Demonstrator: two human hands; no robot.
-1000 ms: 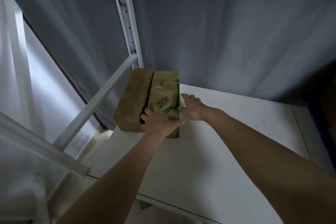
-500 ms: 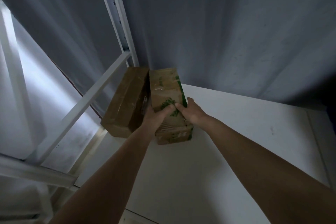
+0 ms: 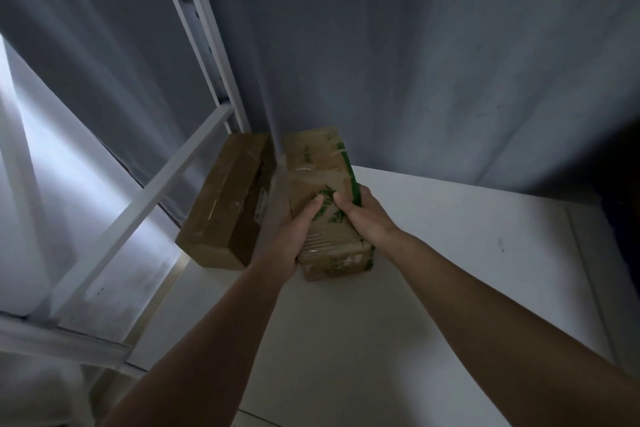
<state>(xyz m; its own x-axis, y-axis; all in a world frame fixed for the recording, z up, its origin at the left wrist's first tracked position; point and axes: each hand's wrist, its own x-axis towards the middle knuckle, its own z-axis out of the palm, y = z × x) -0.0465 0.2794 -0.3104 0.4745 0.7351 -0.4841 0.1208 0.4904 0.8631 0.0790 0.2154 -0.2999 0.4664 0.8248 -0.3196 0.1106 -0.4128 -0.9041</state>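
- The green box (image 3: 322,163) is gripped by both hands: the left hand (image 3: 294,229) is curled round its left side, the right hand (image 3: 363,215) round its right.
- It is held just right of the plain box (image 3: 221,201), on the shelf (image 3: 450,253).
- Since a second ago, a gap has been opened between the boxes.

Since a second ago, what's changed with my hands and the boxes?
The left hand and right hand went from resting on the printed box to gripping it, and drew it forward, opening a gap beside the plain box, which stayed on the shelf.
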